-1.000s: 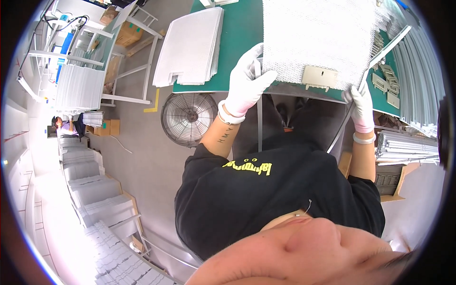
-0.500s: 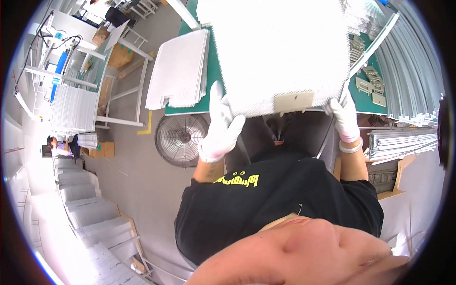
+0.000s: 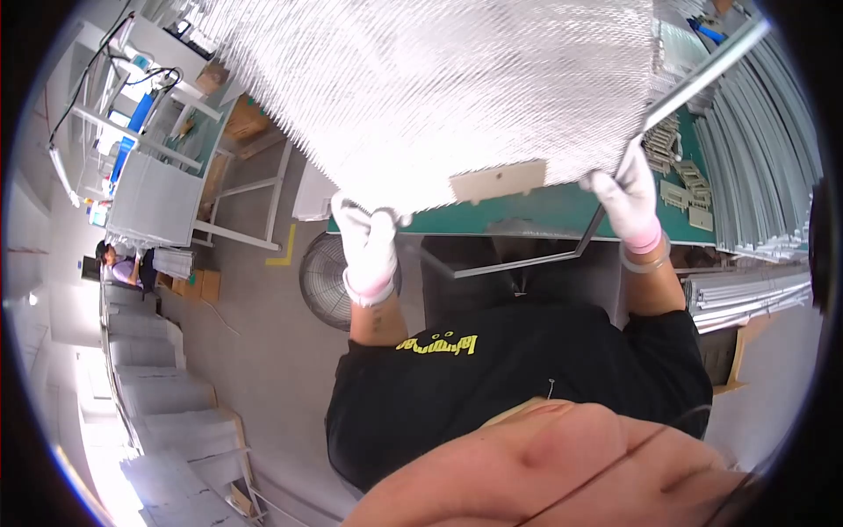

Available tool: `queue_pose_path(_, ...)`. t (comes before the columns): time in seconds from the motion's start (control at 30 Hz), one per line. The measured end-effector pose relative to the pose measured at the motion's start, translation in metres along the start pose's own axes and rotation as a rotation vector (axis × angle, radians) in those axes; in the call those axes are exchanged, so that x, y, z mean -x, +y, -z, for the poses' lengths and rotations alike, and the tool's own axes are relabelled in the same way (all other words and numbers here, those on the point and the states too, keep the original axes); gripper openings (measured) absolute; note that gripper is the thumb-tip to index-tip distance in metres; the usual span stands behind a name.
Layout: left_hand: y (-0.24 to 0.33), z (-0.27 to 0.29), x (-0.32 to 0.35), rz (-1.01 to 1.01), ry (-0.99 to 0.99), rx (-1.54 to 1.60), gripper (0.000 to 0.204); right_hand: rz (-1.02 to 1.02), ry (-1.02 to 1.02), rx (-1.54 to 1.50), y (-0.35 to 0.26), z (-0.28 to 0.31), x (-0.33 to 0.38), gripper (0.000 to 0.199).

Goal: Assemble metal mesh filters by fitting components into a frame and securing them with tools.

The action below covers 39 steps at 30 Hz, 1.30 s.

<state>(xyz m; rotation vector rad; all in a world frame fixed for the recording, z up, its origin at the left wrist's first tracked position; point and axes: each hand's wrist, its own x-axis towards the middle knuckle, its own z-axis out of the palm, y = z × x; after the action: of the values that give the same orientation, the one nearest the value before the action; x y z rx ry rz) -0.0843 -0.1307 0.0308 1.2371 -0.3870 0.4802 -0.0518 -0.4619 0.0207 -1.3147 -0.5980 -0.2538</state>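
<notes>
My left hand (image 3: 366, 250), in a white glove, is closed on the near left corner of a large whitish pleated filter sheet (image 3: 457, 97). At the sheet's near right corner my gloved right hand (image 3: 629, 204) pinches the edge. A beige rectangular plate (image 3: 498, 180) with a small hole sits at the sheet's near edge, between my hands. A thin grey bent frame (image 3: 518, 266) passes by my right hand. One part of it slants up to the far right, and another hangs below the sheet, in front of my body. Whether my right hand also grips this frame, I cannot tell.
Beneath the sheet lies a green-topped table (image 3: 474, 221). Small beige plates (image 3: 688, 189) and long grey strips (image 3: 755, 149) rest at its right. A white sheet stack (image 3: 312, 195) shows at the left, above a floor fan (image 3: 329, 277). Another person (image 3: 127, 266) is far left.
The pleated sheet has tilted and shifted left at its near edge, with my left hand moving left. The bent frame now shows below it. More of the white stack is covered.
</notes>
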Motion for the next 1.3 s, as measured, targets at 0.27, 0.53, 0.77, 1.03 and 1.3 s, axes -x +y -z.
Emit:
queue_pose_path(0.27,-0.011,-0.038,-0.057,-0.161,-0.086,0.067,0.017,0.093,0.245,0.011,-0.015,0.026,-0.013,0.033)
queue_pose_path(0.53,-0.053,-0.053,-0.074,-0.072,-0.220,-0.141,0.029,0.050,0.316,0.162,0.000,0.051,-0.010,0.039)
queue_pose_path(0.77,-0.053,-0.060,-0.083,-0.373,-0.191,-0.158,0.031,0.073,0.299,0.141,0.008,0.053,-0.013,0.040)
queue_pose_path(1.03,-0.072,-0.057,-0.090,-0.357,-0.127,-0.420,0.031,0.091,0.364,0.109,0.014,0.052,-0.024,0.042)
queue_pose_path(1.3,-0.097,-0.065,-0.097,-0.297,-0.282,-0.319,0.029,0.090,0.480,0.273,0.041,0.083,-0.009,0.035)
